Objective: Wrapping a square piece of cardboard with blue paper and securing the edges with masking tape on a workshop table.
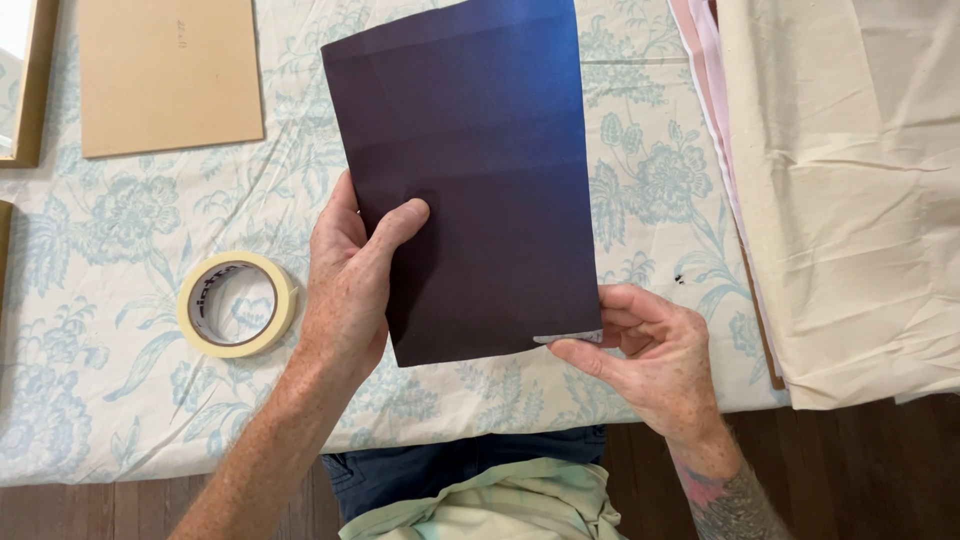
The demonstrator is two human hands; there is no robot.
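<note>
A dark blue-purple sheet of paper (480,170) is held above a table with a white cloth printed in pale blue flowers (110,230). My left hand (350,280) grips the sheet's left edge, thumb lying across its face. My right hand (650,355) pinches the sheet's lower right corner, where a small pale strip shows at the edge between thumb and fingers. Faint fold lines cross the sheet.
A roll of cream masking tape (237,303) lies flat to the left of my left hand. A brown board (168,72) sits at the back left beside a wooden frame edge (28,90). Cream fabric (850,190) over pink sheets covers the right side.
</note>
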